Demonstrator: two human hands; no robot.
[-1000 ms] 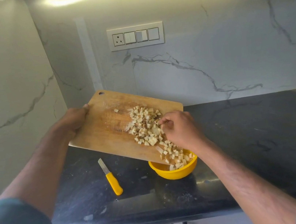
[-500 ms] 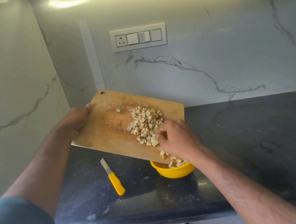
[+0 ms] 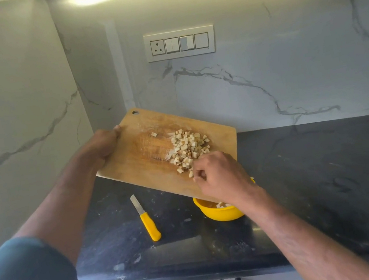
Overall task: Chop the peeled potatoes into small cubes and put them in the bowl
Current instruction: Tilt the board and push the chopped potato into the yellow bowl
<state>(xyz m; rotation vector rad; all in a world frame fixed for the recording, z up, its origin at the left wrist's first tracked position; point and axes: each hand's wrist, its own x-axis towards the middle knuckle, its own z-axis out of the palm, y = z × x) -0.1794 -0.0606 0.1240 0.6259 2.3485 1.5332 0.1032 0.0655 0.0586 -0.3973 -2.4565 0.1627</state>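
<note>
My right hand, fingers curled, rests at the heap of small pale potato cubes on the tilted rectangular wooden chopping board; my left hand grips the board's raised edge. Round yellow plastic bowl under the low corner, cubes inside; yellow-handled knife beside it on the black stone counter.

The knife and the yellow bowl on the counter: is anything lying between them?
No. In the head view, only bare dark countertop shows between the knife and the yellow bowl, with a few pale specks. The tilted cutting board hangs above that stretch.
</note>
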